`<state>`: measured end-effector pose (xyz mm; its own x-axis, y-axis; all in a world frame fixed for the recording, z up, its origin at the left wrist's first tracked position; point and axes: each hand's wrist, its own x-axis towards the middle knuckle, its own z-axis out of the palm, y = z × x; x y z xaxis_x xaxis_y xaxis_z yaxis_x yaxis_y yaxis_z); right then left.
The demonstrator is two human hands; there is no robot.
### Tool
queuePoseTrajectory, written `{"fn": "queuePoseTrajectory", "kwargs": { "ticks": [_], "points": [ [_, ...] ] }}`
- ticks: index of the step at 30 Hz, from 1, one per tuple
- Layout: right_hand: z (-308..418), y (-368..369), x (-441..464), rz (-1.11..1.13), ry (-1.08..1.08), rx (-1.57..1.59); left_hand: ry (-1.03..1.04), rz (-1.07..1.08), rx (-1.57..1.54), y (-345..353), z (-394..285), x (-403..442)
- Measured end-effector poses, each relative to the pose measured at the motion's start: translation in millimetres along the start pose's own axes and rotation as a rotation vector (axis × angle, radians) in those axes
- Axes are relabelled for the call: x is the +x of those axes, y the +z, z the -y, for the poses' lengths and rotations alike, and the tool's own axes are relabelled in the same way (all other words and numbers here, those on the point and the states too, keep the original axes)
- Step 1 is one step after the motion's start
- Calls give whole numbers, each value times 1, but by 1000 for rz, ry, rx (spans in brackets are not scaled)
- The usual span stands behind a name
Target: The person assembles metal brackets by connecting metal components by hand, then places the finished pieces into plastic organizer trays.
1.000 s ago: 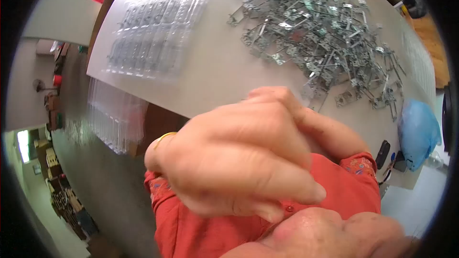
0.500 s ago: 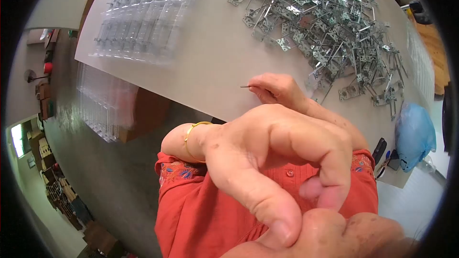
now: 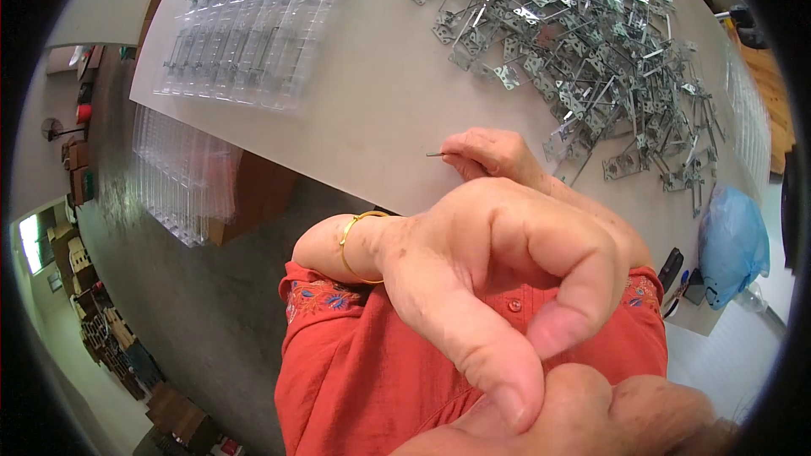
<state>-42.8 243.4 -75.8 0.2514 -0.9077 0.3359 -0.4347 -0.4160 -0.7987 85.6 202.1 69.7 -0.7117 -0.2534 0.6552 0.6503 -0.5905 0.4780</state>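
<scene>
My left hand (image 3: 498,262), with a gold bangle (image 3: 346,249) at the wrist, is raised close before the camera. Its fingers are curled and the thumb and index finger nearly meet, with nothing visible between them; the thumb tip rests against skin at the bottom of the view. Behind it, over the table, my right hand (image 3: 486,154) is closed on a thin metal rod (image 3: 434,154), of which only a short end sticks out to the left. Just beyond that hand lies a large heap of metal brackets with rods (image 3: 583,59).
Clear plastic trays (image 3: 245,42) holding metal parts lie on the white table (image 3: 372,101) at the upper left. More clear trays (image 3: 182,173) stand below the table edge by a brown carton (image 3: 258,194). A blue plastic bag (image 3: 733,241) sits at right, near a black object (image 3: 670,268).
My left hand has shifted slightly right, its index fingertip now closer to the thumb. The right hand still holds the rod in nearly the same place. The camera view has moved slightly.
</scene>
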Motion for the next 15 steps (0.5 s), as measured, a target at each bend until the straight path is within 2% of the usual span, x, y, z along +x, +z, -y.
{"fn": "queuePoseTrajectory", "kwargs": {
  "ticks": [15],
  "points": [
    [-4, 3, 0, -13, -24, -8, 27, -3, 42, -3, -6, -1]
  ]
}}
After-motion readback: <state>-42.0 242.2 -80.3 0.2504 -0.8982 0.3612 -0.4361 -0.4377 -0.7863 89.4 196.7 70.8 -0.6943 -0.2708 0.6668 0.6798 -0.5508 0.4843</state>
